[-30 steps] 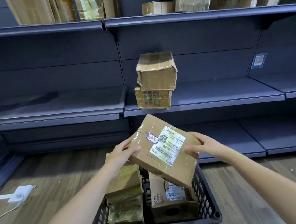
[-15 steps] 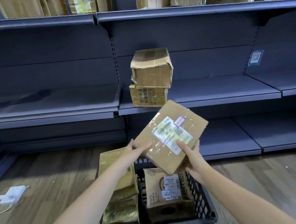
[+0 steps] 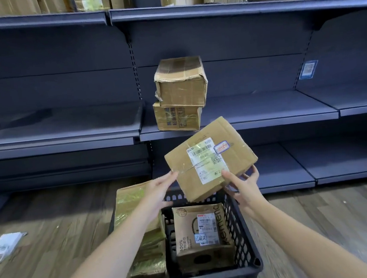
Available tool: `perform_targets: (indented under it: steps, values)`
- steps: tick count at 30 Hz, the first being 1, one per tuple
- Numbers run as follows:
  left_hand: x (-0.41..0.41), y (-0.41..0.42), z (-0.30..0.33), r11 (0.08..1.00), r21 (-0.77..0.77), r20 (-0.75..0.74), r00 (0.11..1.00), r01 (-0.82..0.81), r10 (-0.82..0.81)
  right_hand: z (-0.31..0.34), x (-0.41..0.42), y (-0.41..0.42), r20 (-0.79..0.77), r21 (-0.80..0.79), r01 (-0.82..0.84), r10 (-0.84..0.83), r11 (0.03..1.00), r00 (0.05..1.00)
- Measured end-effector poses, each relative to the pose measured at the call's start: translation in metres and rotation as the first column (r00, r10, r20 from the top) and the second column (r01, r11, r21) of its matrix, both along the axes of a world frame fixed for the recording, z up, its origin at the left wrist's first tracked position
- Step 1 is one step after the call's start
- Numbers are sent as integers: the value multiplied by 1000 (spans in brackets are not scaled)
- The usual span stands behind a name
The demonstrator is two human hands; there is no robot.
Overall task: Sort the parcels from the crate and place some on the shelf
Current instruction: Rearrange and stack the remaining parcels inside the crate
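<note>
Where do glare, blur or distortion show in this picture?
Head view: glare streaks the taped label on the held parcel; the film-wrapped parcels in the crate shine too. Head view: the wide lens bows the shelf edges; the floor at right looks smeared.

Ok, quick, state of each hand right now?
Left hand: open, straight fingers pressing the parcel at its left edge.
Right hand: gripping the parcel's lower right corner, thumb in front.

Taped brown parcel (image 3: 210, 158), label up, tilted above black mesh crate (image 3: 243, 241); two boxes (image 3: 180, 89) stacked on grey shelf (image 3: 265, 109).
</note>
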State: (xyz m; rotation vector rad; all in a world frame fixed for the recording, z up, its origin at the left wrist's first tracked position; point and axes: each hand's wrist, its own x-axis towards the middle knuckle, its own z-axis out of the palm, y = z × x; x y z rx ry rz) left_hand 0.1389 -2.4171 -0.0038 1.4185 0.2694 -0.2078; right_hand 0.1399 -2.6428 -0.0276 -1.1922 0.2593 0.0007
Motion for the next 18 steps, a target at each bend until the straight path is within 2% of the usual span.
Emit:
perform_targets:
  steps: [3,5,7,8,10,11,15,18]
  values:
    - [2,-13,-11,999,-42,39,999,31,-30,-9,-2,6,-27,76,11,-9,997,1000]
    - [1,-23,-18,998,-57,36,999,41,-39,-17,-4,14,-67,47,27,-24,999,997]
    - [1,-25,-25,999,-33,16,1000,16,-16,-20,-6,17,-102,-107,59,-70,993,992]
    - [2,-23,-28,1000,-10,0,1000,0,0,-21,-5,16,-130,-245,67,-101,967,986]
    - [4,-15,-35,998,62,-29,1000,-10,11,-26,-4,11,-139,-514,38,-127,857,982]
    - [6,-10,-39,994,113,-37,999,3,1,-29,-3,9,-108,-596,15,-99,803,989]
    - [10,-5,-51,953,296,-64,997,65,-48,-41,-1,7,-37,-696,-41,21,717,999]
    - [15,-2,-65,927,362,-74,994,100,-79,-52,4,6,-143,-796,-162,78,584,987]
